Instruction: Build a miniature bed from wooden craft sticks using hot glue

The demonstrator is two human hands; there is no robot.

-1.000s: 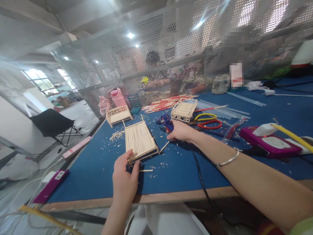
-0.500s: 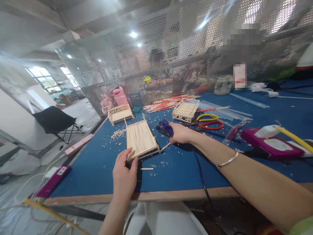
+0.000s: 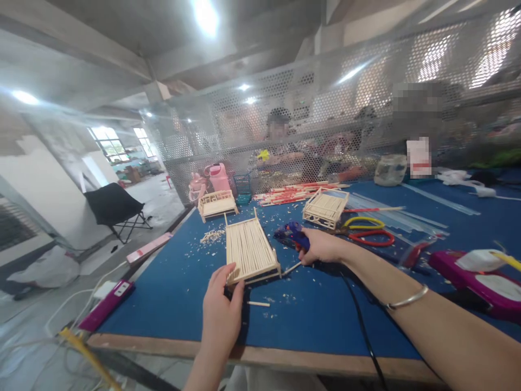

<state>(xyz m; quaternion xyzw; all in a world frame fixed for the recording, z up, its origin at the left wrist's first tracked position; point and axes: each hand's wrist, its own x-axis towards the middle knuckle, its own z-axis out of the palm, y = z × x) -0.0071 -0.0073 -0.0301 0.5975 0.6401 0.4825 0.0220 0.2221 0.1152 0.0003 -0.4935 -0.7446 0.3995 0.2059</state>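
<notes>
My left hand [image 3: 223,304] pinches the near left corner of a small bed-like frame [image 3: 249,247] made of thin pale wooden sticks. Two stick posts rise at its far end. To the right, my right hand [image 3: 319,247] is wrapped round a blue hot glue gun [image 3: 291,233], whose nose points left; its black cord [image 3: 360,315] runs down over the table edge. A thin stick [image 3: 292,267] lies between the frame's near right corner and my right hand. Another short stick [image 3: 259,304] is on the blue table just in front of the frame.
Two more stick models, a little bench [image 3: 217,205] and a low bed [image 3: 325,208], stand farther back. Red-wrapped sticks [image 3: 288,193], yellow-and-red-handled scissors [image 3: 371,238], clear glue sticks [image 3: 382,214] and a purple power strip [image 3: 456,266] lie about. People sit behind a perforated screen [image 3: 228,125].
The whole scene sits lower and farther right as my head has turned up and left. Both hands keep their hold, with little movement against the table.
</notes>
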